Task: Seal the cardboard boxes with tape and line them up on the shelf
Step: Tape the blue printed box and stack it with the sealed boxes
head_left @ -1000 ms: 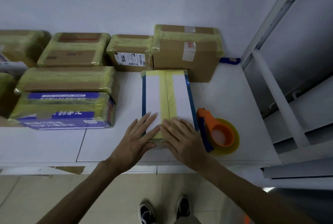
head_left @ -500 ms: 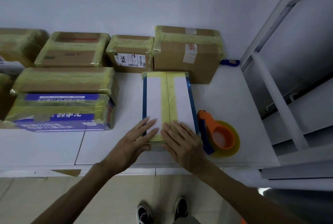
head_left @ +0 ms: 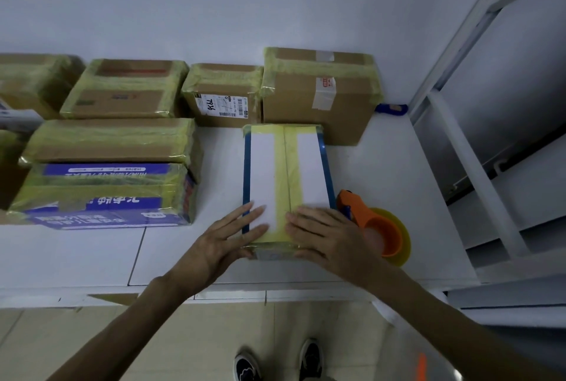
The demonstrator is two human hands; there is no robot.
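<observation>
Your left hand (head_left: 226,236) and right hand (head_left: 327,236) flat, fingers straight, pressing the box's (head_left: 288,172) near end, dispenser (head_left: 376,230) just right

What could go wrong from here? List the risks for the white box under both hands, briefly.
1. The orange tape dispenser lies right beside the right hand, near the front edge of the shelf. A sideways nudge could knock it off.
2. The left hand and right hand press flat on the near end of the white box only. If pushed backward, it may jam against the tall brown box behind it or skew out of line.
</observation>
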